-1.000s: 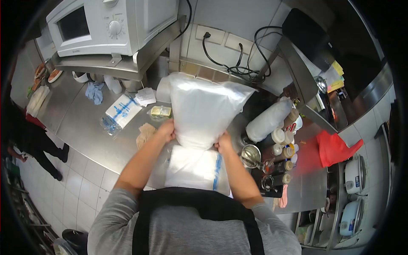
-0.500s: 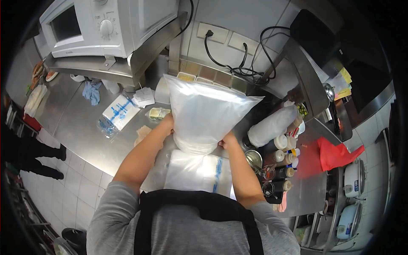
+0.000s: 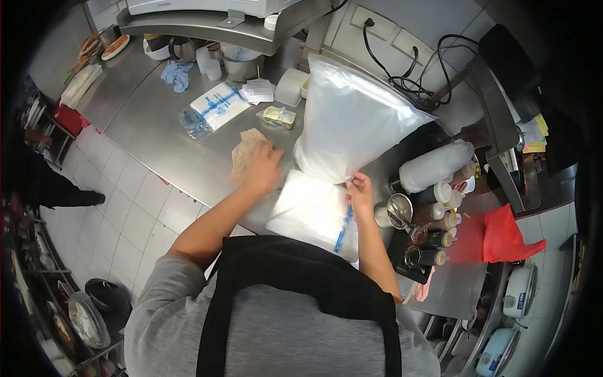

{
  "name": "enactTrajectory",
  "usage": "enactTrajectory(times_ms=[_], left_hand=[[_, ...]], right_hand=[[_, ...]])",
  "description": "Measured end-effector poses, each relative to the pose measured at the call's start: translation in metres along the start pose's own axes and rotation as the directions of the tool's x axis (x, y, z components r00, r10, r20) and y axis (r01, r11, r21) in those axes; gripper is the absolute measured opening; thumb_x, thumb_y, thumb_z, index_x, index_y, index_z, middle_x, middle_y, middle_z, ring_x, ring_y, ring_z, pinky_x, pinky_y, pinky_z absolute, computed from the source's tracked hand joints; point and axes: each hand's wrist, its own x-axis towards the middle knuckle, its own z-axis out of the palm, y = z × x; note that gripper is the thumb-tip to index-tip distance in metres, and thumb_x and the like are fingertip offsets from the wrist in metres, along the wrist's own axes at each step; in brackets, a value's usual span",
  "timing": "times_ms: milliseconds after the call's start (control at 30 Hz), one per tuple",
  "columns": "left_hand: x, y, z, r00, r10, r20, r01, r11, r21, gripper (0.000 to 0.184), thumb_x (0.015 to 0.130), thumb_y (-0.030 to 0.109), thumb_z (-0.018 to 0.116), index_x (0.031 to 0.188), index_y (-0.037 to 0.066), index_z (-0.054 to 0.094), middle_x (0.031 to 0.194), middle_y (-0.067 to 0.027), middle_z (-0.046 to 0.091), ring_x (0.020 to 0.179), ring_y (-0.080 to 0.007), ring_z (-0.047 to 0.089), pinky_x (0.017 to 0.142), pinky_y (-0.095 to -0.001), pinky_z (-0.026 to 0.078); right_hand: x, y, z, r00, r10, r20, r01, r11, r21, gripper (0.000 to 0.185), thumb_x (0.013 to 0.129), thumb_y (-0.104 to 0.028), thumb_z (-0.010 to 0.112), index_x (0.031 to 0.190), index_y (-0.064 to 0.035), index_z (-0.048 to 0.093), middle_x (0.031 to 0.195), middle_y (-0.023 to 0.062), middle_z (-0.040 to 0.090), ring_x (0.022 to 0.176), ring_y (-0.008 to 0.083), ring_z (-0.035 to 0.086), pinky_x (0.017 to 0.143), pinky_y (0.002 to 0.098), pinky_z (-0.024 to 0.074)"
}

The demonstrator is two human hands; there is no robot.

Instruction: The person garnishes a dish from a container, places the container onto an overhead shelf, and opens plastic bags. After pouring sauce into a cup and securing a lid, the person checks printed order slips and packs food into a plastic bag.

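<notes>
Plastic bag (image 3: 355,119) is the big item on the steel counter (image 3: 135,135) from where I'm standing. Only got the head view tbh. It's see-through-ish, flared wide at the far end and bunched up narrow at the near end, right by the white pack w/ blue print (image 3: 311,210).

Right hand (image 3: 361,196) looks pinched on that bunched end, thumb and fingertips together at its edge. Left hand (image 3: 264,171) is off the bag, over the crumpled tan cloth (image 3: 246,149) (might be paper, idk). Fingers look loosely bent, but can't tell if they've got hold of it.

Handling-wise, imo the bag's thin, floppy and prob slippery, light if it's just film. Can't make out if anything's inside, so weight's a guess. Best hold is the gathered bit, since there's more film to grab; one layer up at the wide end would likely slide or stretch. Tan thing looks soft, fine to scoop anywhere.

FYI metal bowl (image 3: 399,209) and squeeze bottles (image 3: 436,240) are close on the right hand's side, and a small wrapped packet (image 3: 278,117) sits beyond the left hand. Floppy plastic could snag on the bottles, esp. if swung that way.
</notes>
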Motion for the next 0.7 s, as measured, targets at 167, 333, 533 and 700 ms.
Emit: enactTrajectory(times_ms=[167, 333, 533, 700], left_hand=[[-0.017, -0.088, -0.010, 0.995, -0.043, 0.085, 0.034, 0.994, 0.104, 0.025, 0.070, 0.012, 0.065, 0.095, 0.011, 0.062, 0.102, -0.0168, 0.055, 0.100, -0.0331, 0.052, 0.082, -0.0401, 0.044], [0.002, -0.087, -0.068, 0.981, -0.189, -0.043, 0.182, 0.973, -0.139, 0.018, 0.076, 0.019, 0.065, 0.092, 0.010, 0.063, 0.087, -0.0170, 0.059, 0.076, -0.0311, 0.059, 0.063, -0.0370, 0.049], [-0.009, -0.012, -0.086, 0.995, 0.036, 0.091, -0.060, 0.961, 0.271, 0.036, 0.078, 0.040, 0.063, 0.104, 0.015, 0.062, 0.130, -0.0122, 0.044, 0.123, -0.0295, 0.037, 0.094, -0.0514, 0.033], [-0.046, 0.049, -0.014, 0.933, 0.290, 0.213, -0.313, 0.946, 0.080, 0.033, 0.077, 0.032, 0.064, 0.107, 0.018, 0.060, 0.139, -0.0107, 0.030, 0.133, -0.0306, 0.018, 0.100, -0.0574, 0.021]], right_hand=[[-0.026, 0.039, -0.019, 0.974, -0.226, -0.001, 0.219, 0.945, -0.242, 0.026, 0.076, -0.008, 0.064, 0.101, -0.0065, 0.059, 0.096, 0.0063, 0.054, 0.079, 0.0118, 0.052, 0.068, 0.0252, 0.0456], [-0.056, 0.030, -0.021, 0.930, -0.365, 0.049, 0.350, 0.835, -0.424, 0.024, 0.074, -0.009, 0.065, 0.097, -0.0050, 0.060, 0.098, 0.0094, 0.055, 0.084, 0.0189, 0.053, 0.072, 0.0288, 0.0453], [-0.082, 0.024, -0.031, 0.773, -0.606, 0.188, 0.558, 0.509, -0.655, 0.028, 0.074, -0.010, 0.064, 0.101, -0.0041, 0.060, 0.104, 0.0149, 0.053, 0.098, 0.0322, 0.049, 0.086, 0.0390, 0.0393], [-0.097, 0.035, -0.027, 0.768, -0.595, 0.236, 0.559, 0.444, -0.700, 0.042, 0.075, -0.014, 0.065, 0.114, -0.0046, 0.055, 0.120, 0.0191, 0.046, 0.114, 0.0369, 0.042, 0.095, 0.0443, 0.0332]])
